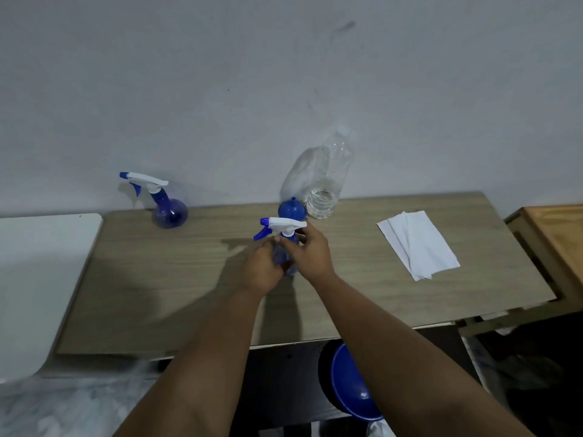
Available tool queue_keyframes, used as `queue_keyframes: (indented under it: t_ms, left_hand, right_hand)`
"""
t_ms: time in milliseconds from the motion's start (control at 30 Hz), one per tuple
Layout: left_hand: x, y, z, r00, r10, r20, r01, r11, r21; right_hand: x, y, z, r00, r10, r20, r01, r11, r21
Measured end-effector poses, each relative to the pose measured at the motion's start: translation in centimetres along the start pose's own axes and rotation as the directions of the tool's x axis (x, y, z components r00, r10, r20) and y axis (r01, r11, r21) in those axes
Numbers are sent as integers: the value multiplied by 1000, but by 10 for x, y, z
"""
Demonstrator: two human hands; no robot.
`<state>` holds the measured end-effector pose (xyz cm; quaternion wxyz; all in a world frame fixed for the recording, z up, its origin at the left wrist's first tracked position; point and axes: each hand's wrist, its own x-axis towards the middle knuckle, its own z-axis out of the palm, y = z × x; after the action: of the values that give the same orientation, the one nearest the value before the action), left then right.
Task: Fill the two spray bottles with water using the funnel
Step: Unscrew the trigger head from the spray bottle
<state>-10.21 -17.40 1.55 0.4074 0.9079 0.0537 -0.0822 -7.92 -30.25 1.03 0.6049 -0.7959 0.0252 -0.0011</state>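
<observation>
The tabletop (157, 294) has bare room left and front, and its front edge lies close below the hands. The water bottle (328, 181) by the wall is nearly drained, with the funnel (291, 209) upside down beside it and the far sprayer (164, 203) capped — likely filled. At centre the left hand (262, 269) holds the near sprayer (280, 234); right hand (310, 250) fingers pinch its collar — tightening or loosening, I cannot tell.
</observation>
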Motion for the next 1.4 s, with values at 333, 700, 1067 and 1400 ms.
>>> queue_keyframes:
  t_ms: [333,700,1067,1400]
  left_hand:
    - [3,4,-11,996,-6,83,-4,993,121]
    - [7,-2,-21,993,27,117,-38,995,92]
    - [5,-8,-27,990,38,134,-48,996,72]
    - [5,-7,-27,990,16,140,-28,996,87]
  right_hand:
    - [14,-5,-20,974,-17,224,48,989,-136]
    - [10,-13,-12,984,33,175,-31,999,-12]
    - [3,-17,0,992,69,105,-66,997,-33]
    - [2,-20,3,989,86,124,-85,996,-11]
